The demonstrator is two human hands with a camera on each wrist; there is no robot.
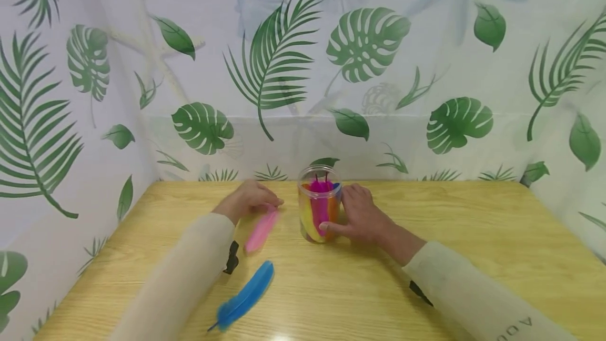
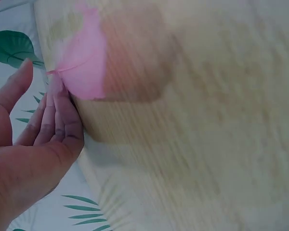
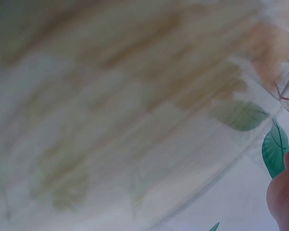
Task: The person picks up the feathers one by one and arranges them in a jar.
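Observation:
A clear plastic jar (image 1: 313,218) stands upright on the table, with yellow, magenta, orange and blue feathers (image 1: 322,201) inside. My right hand (image 1: 362,214) holds it from the right, thumb across the front and fingers behind. In the right wrist view only part of that hand (image 3: 284,195) shows at the right edge. A pink feather (image 1: 262,230) lies left of the jar. My left hand (image 1: 250,201) is at its far end; in the left wrist view the fingertips touch the pink feather's quill end, with the thumb held apart.
A blue feather (image 1: 246,296) lies on the wooden table (image 1: 331,299), nearer the front than the pink one. A white cloth (image 1: 293,141) printed with green leaves hangs behind the table and along its sides.

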